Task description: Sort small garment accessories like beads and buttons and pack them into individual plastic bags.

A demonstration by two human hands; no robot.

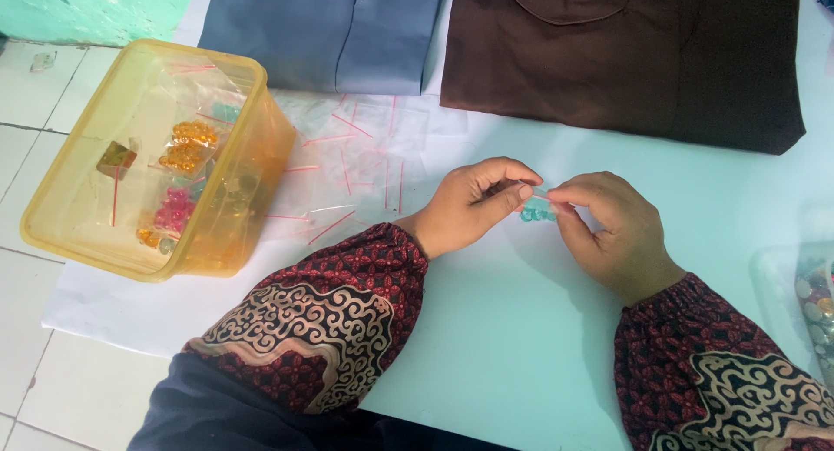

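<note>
My left hand (473, 206) and my right hand (608, 234) meet above the white table surface (521, 329). Together they pinch the top of a small clear plastic bag (537, 208) holding teal beads. Fingertips of both hands grip the bag's upper edge, and the teal contents hang just below them. Both arms wear dark red patterned sleeves.
A yellow translucent plastic box (252, 155) stands at the left, holding small bags of orange, pink and teal beads. A heap of empty clear zip bags (347, 164) with red strips lies beside it. Folded grey-blue (330, 34) and brown (625, 51) garments lie at the back. A clear container of beads (812, 299) sits at the right edge.
</note>
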